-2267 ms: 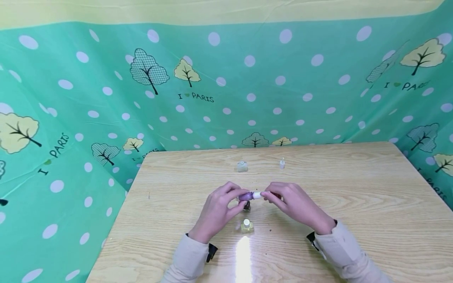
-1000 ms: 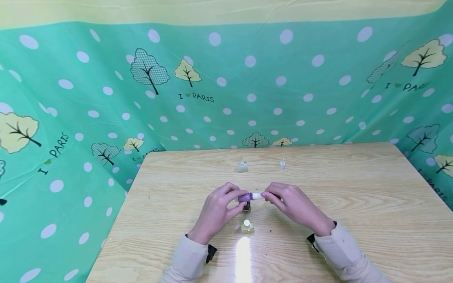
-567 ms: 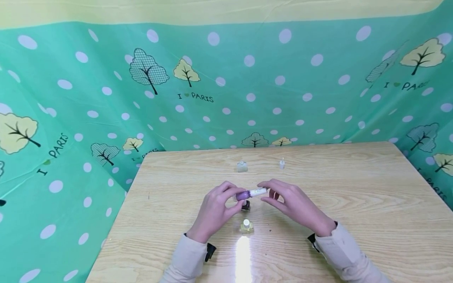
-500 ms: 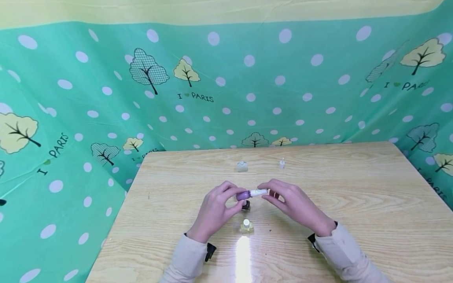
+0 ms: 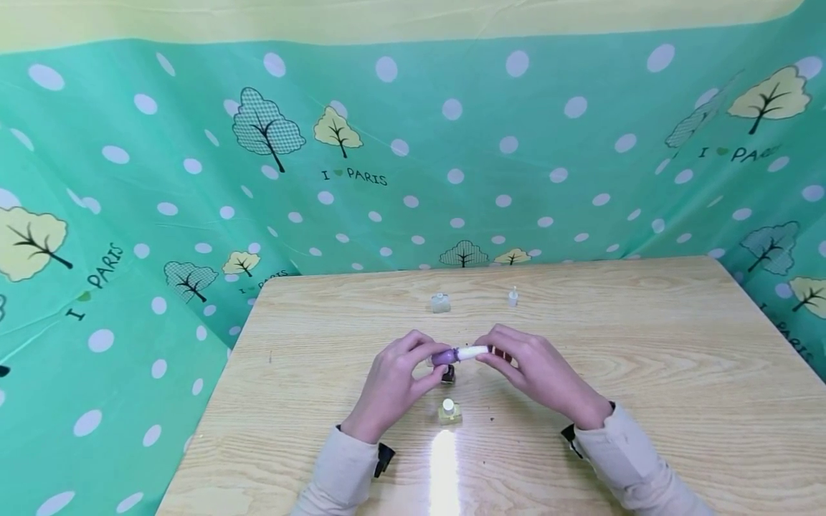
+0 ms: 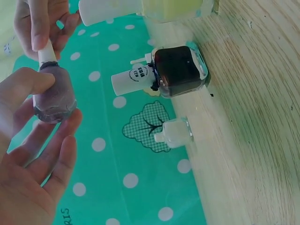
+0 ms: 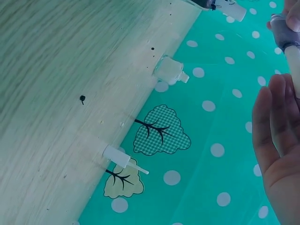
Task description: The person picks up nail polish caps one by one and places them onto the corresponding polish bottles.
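My left hand point(image 5: 396, 380) holds a purple nail polish bottle point(image 5: 444, 357) on its side by the glass body, between thumb and fingers. The bottle's long white cap point(image 5: 473, 352) points right, and my right hand point(image 5: 532, 365) pinches its end. The cap appears seated against the bottle neck. In the left wrist view, the purple bottle point(image 6: 55, 93) tilts with its cap up toward the right hand's thumb. Just beneath the hands stands a dark nail polish bottle point(image 5: 448, 375), partly hidden by the left fingers. Nearer to me is a yellow nail polish bottle point(image 5: 449, 412) with a white cap.
At the back of the wooden table point(image 5: 323, 315) stands an uncapped clear bottle point(image 5: 441, 304). To its right, a white brush cap point(image 5: 513, 297) stands with its brush upward. Small dark specks point(image 7: 82, 98) dot the tabletop. A green patterned cloth point(image 5: 413, 158) hangs behind.
About half a second ago the right fingers were spread wider around the cap's end; now they have closed on it. The left hand and purple bottle have barely moved.
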Motion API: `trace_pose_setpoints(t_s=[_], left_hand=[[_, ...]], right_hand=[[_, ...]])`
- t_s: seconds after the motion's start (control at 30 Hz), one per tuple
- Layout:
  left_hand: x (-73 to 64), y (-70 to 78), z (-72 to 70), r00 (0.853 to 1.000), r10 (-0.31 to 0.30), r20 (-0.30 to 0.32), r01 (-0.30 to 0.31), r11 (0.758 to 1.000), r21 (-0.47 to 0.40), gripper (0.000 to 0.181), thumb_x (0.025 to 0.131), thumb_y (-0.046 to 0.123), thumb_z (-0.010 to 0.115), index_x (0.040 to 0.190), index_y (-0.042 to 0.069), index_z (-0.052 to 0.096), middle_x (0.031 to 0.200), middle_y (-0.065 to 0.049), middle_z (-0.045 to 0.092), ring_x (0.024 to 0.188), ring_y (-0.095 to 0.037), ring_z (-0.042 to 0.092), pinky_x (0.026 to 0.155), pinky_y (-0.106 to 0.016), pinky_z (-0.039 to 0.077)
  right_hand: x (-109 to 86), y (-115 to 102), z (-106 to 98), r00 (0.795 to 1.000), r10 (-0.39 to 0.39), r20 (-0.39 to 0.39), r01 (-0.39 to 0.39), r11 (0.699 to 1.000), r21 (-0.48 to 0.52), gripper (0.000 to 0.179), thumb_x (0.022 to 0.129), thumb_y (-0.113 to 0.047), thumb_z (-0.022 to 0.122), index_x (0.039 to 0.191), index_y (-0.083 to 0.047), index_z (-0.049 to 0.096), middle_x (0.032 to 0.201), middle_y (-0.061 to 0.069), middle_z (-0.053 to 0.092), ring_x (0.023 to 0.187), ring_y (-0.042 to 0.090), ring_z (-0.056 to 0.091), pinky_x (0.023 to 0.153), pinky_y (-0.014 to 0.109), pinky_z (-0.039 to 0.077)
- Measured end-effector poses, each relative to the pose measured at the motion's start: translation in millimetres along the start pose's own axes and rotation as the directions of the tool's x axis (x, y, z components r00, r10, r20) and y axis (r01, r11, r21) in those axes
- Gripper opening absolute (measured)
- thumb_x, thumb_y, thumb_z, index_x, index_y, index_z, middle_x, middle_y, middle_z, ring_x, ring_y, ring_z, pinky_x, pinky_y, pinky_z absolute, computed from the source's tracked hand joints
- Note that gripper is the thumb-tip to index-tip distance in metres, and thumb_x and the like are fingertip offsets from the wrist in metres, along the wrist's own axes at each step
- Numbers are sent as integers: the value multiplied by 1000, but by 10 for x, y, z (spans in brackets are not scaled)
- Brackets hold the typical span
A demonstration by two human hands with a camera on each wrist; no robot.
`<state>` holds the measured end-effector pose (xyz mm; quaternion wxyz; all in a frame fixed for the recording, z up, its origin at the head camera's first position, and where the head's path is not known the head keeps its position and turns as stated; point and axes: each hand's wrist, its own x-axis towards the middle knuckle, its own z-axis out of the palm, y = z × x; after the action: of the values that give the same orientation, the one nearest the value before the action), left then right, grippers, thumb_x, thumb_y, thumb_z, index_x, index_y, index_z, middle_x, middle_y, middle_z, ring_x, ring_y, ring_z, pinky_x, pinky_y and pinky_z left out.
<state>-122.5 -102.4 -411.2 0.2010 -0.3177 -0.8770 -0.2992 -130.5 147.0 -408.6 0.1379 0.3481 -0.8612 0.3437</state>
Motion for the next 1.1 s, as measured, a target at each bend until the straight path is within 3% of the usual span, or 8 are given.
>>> trace_pose_setpoints(t_s=[0.13, 0.5, 0.73, 1.1], left_hand=[[1, 15, -10, 1000, 10, 3, -10, 1000, -3, 22, 82, 13, 81, 103, 16, 76, 97, 8, 65, 77, -9, 61, 65, -18, 49], [-3, 27, -8, 999, 41, -13, -41, 999, 13, 19, 84, 14, 79, 102, 16, 76, 97, 8, 65, 77, -8, 59, 64, -17, 47], [-14, 3, -15, 999, 27, -18, -27, 1000, 11, 20, 82, 15, 80, 102, 16, 76, 98, 8, 65, 76, -9, 61, 65, -18, 49], [-1, -12, -55, 1000, 10, -14, -10, 1000, 0, 21, 84, 17, 79, 104, 16, 75, 97, 8, 65, 75, -8, 60, 63, -16, 47]], right_hand=[[4, -3, 9, 999, 32, 11, -31, 999, -20, 4, 96, -19, 66, 95, -22, 68, 79, -18, 54, 60, -5, 42, 49, 15, 41], [21, -21, 16, 988, 142, 62, -142, 990, -1, 26, 102, -25, 56, 77, -26, 61, 68, -17, 47, 53, -3, 35, 46, 17, 36], [26, -23, 21, 991, 129, 42, -130, 991, 30, 8, 98, -26, 64, 100, -22, 71, 74, -17, 56, 60, -3, 47, 51, 17, 43], [32, -17, 5, 1000, 23, 1, -23, 999, 25, 28, 88, -19, 76, 115, -19, 69, 87, -16, 59, 69, -4, 52, 55, 15, 47]])
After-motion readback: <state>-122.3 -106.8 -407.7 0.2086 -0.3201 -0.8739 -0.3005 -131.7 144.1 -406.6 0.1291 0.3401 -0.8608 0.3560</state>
